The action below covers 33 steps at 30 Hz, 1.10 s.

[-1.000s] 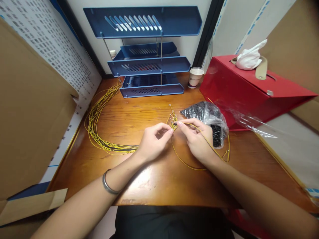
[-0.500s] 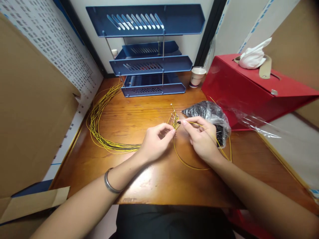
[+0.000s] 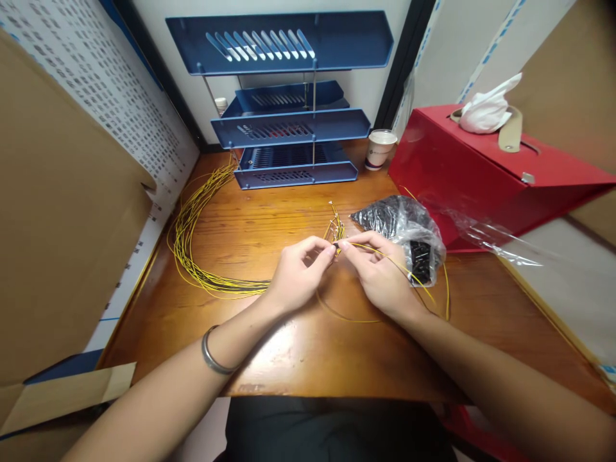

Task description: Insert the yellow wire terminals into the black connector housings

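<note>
My left hand (image 3: 301, 271) is closed in a pinch, thumb against forefinger, at a small black connector (image 3: 336, 245). From the other side, the fingertips of my right hand (image 3: 382, 277) pinch a thin yellow wire (image 3: 373, 248) right beside that connector. The wire trails back over the right hand, and a loop of it hangs below, blurred. Just behind the fingertips stands a cluster of wire ends (image 3: 335, 221) with small pale metal tips. A large coil of yellow and black wires (image 3: 185, 237) curves over the table's left side and runs under my left hand.
A clear plastic bag of small black parts (image 3: 399, 215) lies beyond my right hand. A red box (image 3: 462, 173) with tissue on top stands at the right. Blue stacked trays (image 3: 296, 176) and a paper cup (image 3: 380, 151) are at the back; cardboard (image 3: 72, 192) borders the left.
My right hand has moved slightly left and toward me, bringing the black connector to my left fingertips. The wire loop below has shifted left. My left hand has hardly moved.
</note>
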Each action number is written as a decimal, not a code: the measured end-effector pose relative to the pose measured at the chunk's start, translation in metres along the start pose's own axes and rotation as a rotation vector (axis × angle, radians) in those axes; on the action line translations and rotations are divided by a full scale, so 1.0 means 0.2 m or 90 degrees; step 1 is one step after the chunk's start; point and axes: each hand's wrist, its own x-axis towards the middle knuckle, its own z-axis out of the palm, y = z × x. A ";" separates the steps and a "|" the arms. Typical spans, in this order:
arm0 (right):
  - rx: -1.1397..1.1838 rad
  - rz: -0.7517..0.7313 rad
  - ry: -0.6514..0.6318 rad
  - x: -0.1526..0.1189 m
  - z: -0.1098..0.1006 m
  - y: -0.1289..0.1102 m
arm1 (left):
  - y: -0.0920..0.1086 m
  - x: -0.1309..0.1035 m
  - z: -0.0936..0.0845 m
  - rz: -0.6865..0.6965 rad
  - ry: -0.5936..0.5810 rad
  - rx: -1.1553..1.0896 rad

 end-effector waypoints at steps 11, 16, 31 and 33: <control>0.017 -0.012 0.008 0.00 0.01 0.01 | -0.01 0.00 -0.01 0.003 -0.017 0.002; 0.065 -0.044 0.068 0.01 0.00 0.01 | 0.00 0.00 -0.01 0.007 -0.007 0.014; 0.032 -0.009 0.009 0.00 0.01 0.02 | 0.01 0.00 -0.01 -0.001 -0.002 0.017; 0.030 -0.001 0.003 0.00 0.01 0.02 | 0.01 0.01 -0.01 -0.001 0.000 0.014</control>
